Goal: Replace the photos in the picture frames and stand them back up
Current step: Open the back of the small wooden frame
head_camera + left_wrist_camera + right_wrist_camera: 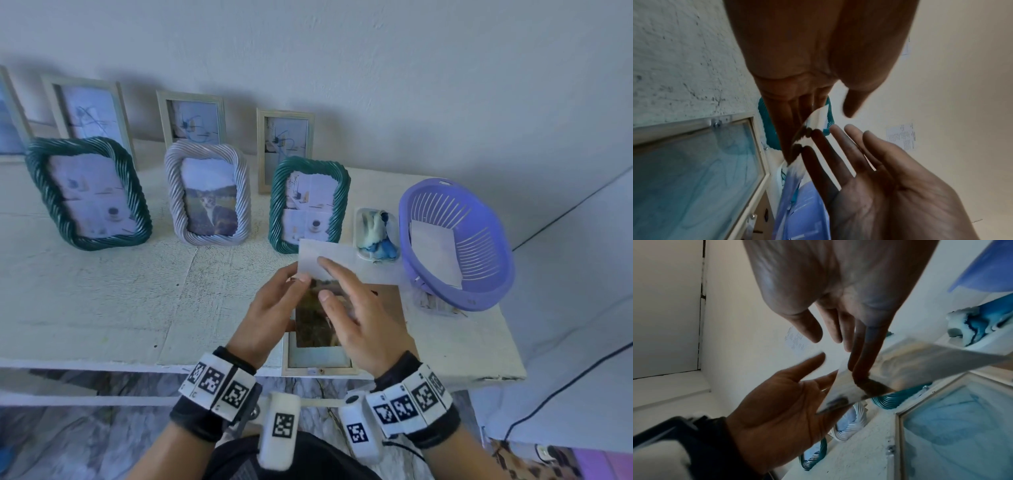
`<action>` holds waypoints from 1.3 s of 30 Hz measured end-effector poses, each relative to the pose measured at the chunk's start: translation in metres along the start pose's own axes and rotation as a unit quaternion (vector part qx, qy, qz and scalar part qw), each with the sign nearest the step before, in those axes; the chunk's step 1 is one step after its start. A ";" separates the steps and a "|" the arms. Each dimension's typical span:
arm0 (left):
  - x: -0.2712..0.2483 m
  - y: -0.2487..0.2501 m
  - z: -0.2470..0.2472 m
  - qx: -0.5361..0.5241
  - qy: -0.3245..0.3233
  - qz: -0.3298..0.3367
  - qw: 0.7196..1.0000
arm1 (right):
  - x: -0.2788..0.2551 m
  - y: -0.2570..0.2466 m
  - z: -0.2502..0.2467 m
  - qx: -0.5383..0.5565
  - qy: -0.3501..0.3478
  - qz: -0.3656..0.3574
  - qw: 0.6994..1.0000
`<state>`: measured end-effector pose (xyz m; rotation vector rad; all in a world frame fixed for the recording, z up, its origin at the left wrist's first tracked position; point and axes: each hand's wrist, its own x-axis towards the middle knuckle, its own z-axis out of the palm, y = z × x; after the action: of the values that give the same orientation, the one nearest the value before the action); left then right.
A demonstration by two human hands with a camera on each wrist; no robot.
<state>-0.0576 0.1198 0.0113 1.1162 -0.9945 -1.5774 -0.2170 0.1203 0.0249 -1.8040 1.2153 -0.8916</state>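
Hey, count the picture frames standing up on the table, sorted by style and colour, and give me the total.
Green twisted frames: 2
White twisted frame: 1
Plain pale frames: 4, one cut off at the left edge
Total: 7

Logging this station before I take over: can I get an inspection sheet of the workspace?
Surface: white table, scuffed.
Job's things: photo held above open frame lying at the front edge; backing board beside it; seven frames standing behind.
Clutter: tilted basket with paper inside; dish of blue-white stuff.
Grippers: left hand and right hand, fingers straight, press the photo between fingertips.
Cables: black cable right of the table, off it.
Surroundings: white wall behind; marbled floor below.
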 end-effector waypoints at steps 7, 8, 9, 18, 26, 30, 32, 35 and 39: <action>0.006 -0.015 -0.004 0.003 0.084 0.012 0.996 | -0.006 0.022 -0.009 -0.066 0.075 0.035 0.994; 0.006 -0.016 -0.004 -0.010 0.093 0.008 0.996 | -0.007 0.029 -0.012 -0.088 0.089 0.057 0.990; 0.006 -0.016 -0.003 -0.022 0.100 0.006 0.995 | -0.007 0.034 -0.016 -0.091 0.092 0.094 0.987; 0.021 -0.016 0.012 0.205 0.081 0.060 0.974 | -0.045 0.052 -0.056 0.118 0.084 0.266 0.953; 0.085 -0.002 0.085 0.493 -0.107 0.225 0.833 | -0.114 0.101 -0.113 0.120 0.167 0.344 0.916; 0.116 -0.003 0.118 0.620 -0.179 0.237 0.727 | -0.128 0.112 -0.126 0.122 0.192 0.384 0.895; 0.127 -0.005 0.127 0.679 -0.190 0.233 0.669 | -0.128 0.115 -0.131 0.099 0.205 0.398 0.889; 0.137 -0.004 0.131 0.709 -0.182 0.244 0.637 | -0.124 0.116 -0.141 0.075 0.213 0.410 0.884; 0.145 0.001 0.129 0.683 -0.188 0.261 0.655 | -0.106 0.122 -0.157 0.044 0.218 0.409 0.885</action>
<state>-0.2033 -0.0075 0.0154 1.1605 -2.7138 -0.3227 -0.4338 0.1573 -0.0237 -0.8523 1.9647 -0.8234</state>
